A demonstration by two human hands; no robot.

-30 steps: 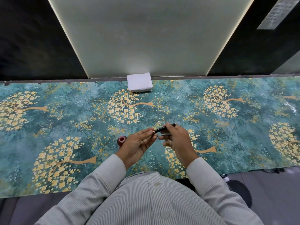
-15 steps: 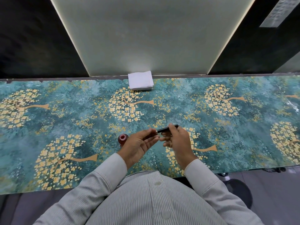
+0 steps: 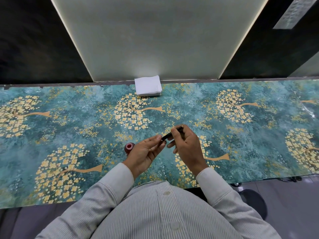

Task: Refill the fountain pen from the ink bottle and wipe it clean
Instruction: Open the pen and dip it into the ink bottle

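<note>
1. My right hand pinched the fountain pen between thumb and fingers, with the barrel slanting up and away to the right, clear of the table.
2. My left hand met the pen's near end with thumb and fingertips closed on it. Whether that end was a cap, a section or the nib itself, I could not tell, as my fingers hid it.
3. The ink bottle stood on the table just beyond my left hand, partly covered by it. Its mouth faced upward and looked uncapped, though this was too small to confirm.
4. A stack of white tissues lay at the far edge of the table, well apart from both hands.
5. Risks, as I judged them: a left wrist dropping or swinging outward could tip the bottle and flood the patterned surface; a twist too hard on the pen could jerk the halves apart and fling ink; and the tissues were a long reach from any drip.
</note>
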